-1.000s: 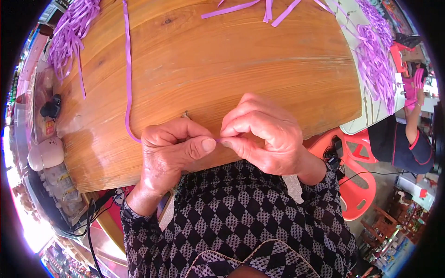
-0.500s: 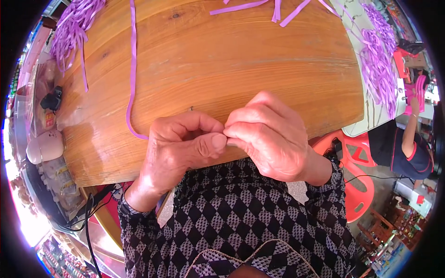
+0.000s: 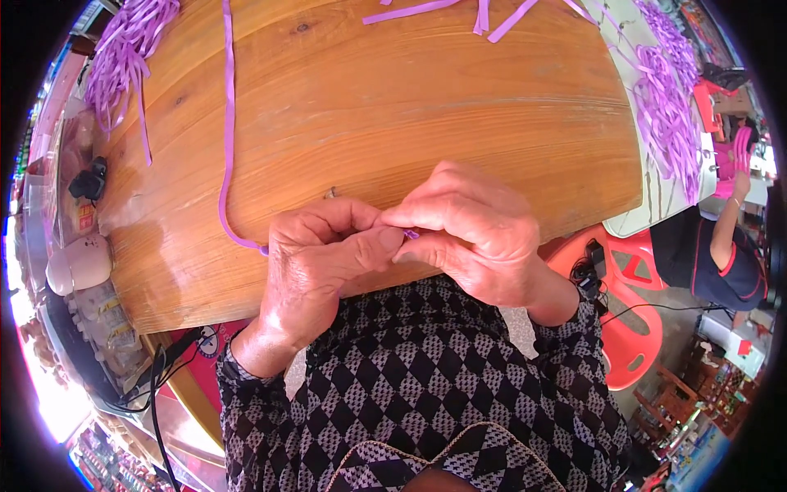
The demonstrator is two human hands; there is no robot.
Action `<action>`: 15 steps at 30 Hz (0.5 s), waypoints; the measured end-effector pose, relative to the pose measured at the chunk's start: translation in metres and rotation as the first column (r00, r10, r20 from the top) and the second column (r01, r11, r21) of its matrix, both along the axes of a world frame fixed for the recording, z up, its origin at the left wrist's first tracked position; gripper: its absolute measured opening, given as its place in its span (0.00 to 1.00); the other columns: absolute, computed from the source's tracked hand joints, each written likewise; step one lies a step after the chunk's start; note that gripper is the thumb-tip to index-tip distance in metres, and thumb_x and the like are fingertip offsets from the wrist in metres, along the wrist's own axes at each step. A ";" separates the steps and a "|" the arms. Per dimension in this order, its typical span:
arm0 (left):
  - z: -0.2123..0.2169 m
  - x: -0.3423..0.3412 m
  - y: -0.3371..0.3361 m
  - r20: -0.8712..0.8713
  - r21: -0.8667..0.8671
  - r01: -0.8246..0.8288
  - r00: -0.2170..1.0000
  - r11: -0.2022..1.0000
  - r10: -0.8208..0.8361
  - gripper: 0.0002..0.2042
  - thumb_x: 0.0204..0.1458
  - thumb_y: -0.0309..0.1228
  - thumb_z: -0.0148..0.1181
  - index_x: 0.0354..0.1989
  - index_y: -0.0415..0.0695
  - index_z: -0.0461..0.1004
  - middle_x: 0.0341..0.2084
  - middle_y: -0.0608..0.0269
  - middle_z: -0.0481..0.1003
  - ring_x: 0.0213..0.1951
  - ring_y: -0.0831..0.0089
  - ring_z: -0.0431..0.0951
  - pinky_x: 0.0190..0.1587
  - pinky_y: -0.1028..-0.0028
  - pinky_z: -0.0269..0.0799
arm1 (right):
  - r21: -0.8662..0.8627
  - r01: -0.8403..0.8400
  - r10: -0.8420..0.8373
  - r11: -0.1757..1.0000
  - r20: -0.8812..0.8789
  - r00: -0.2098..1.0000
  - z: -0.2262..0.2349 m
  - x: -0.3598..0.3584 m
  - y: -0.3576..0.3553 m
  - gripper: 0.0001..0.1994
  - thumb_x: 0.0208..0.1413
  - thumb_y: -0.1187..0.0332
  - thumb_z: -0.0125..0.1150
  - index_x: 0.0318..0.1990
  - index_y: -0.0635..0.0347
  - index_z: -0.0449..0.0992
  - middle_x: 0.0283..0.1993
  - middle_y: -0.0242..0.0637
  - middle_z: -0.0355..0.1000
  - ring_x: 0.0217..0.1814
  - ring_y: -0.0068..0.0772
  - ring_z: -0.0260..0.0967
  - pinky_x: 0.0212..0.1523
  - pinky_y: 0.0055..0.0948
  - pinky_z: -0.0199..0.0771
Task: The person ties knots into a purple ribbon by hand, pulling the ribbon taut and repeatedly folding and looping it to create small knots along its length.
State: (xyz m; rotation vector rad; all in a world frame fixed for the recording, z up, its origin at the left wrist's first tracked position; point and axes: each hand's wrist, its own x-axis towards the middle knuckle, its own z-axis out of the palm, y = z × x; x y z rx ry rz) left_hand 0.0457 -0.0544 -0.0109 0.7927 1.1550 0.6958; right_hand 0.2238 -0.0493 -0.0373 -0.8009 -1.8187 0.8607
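Note:
A long flat purple ribbon (image 3: 229, 123) runs down the table's left part and passes under my left hand (image 3: 316, 254). That hand is closed, thumb against curled fingers, pinching the ribbon. A small crumpled purple bit of it shows between my fingertips. My right hand (image 3: 475, 238) meets the left at this spot, its thumb and index finger closing on the ribbon's end from the right. The fingers hide most of what they hold. Both hands are just above the near edge of the wooden table (image 3: 393, 131).
Bunches of purple ribbon lie at the far left (image 3: 127, 57) and on a white table (image 3: 623, 230) at right. Several loose strips (image 3: 418, 11) lie at the far edge. A black object (image 3: 88, 179) is on the left; a red plastic chair (image 3: 631, 353) and another person (image 3: 730, 262) are at right.
My right fingers have shifted and spread a little, so a purple bit now shows between the fingertips. The left hand still pinches the ribbon. The view has moved slightly.

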 end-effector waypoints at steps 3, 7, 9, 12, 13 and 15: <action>-0.001 -0.001 0.003 0.099 -0.103 0.005 0.995 0.995 0.005 0.06 0.47 0.27 0.62 0.27 0.36 0.75 0.19 0.69 0.73 0.20 0.86 0.66 0.21 0.86 0.58 | -0.010 0.014 -0.014 1.000 -0.018 1.000 -0.002 0.001 -0.001 0.15 0.33 0.79 0.68 0.35 0.65 0.76 0.28 0.38 0.72 0.27 0.32 0.68 0.25 0.26 0.66; -0.008 0.000 0.003 0.136 -0.104 -0.002 0.991 0.995 0.017 0.06 0.46 0.27 0.62 0.28 0.36 0.75 0.19 0.69 0.73 0.18 0.87 0.64 0.19 0.86 0.56 | -0.047 0.020 -0.020 0.999 -0.002 1.000 -0.002 0.000 -0.003 0.15 0.34 0.77 0.68 0.35 0.67 0.75 0.28 0.38 0.72 0.27 0.32 0.67 0.25 0.26 0.65; -0.010 0.002 0.002 0.149 -0.085 -0.020 0.988 0.996 0.033 0.06 0.46 0.27 0.62 0.28 0.36 0.75 0.18 0.69 0.72 0.18 0.88 0.63 0.19 0.87 0.55 | -0.065 0.022 -0.022 0.998 -0.006 1.000 -0.002 -0.002 -0.003 0.15 0.35 0.77 0.68 0.35 0.68 0.75 0.29 0.39 0.73 0.27 0.32 0.68 0.25 0.26 0.65; -0.011 0.004 0.003 0.143 -0.115 -0.046 0.988 0.992 0.062 0.05 0.46 0.26 0.62 0.28 0.36 0.75 0.17 0.70 0.71 0.16 0.88 0.61 0.17 0.86 0.52 | -0.010 0.065 -0.065 0.998 -0.020 0.998 -0.006 -0.003 -0.001 0.13 0.36 0.75 0.68 0.33 0.68 0.75 0.27 0.40 0.72 0.25 0.33 0.67 0.23 0.27 0.64; -0.012 0.004 0.002 0.155 -0.142 -0.038 0.986 0.989 0.060 0.05 0.46 0.26 0.61 0.28 0.37 0.75 0.17 0.71 0.71 0.16 0.88 0.61 0.17 0.86 0.52 | 0.055 0.060 -0.059 0.997 -0.020 0.998 -0.007 -0.003 0.000 0.12 0.36 0.75 0.68 0.31 0.67 0.74 0.26 0.40 0.72 0.23 0.33 0.67 0.22 0.27 0.64; -0.010 0.001 0.001 0.165 -0.162 -0.038 0.984 0.986 0.065 0.05 0.46 0.25 0.61 0.28 0.37 0.75 0.17 0.71 0.71 0.16 0.87 0.61 0.18 0.86 0.52 | 0.128 0.048 -0.046 0.991 -0.023 0.999 -0.007 -0.003 0.000 0.11 0.36 0.75 0.68 0.30 0.67 0.74 0.24 0.40 0.71 0.21 0.33 0.66 0.20 0.27 0.63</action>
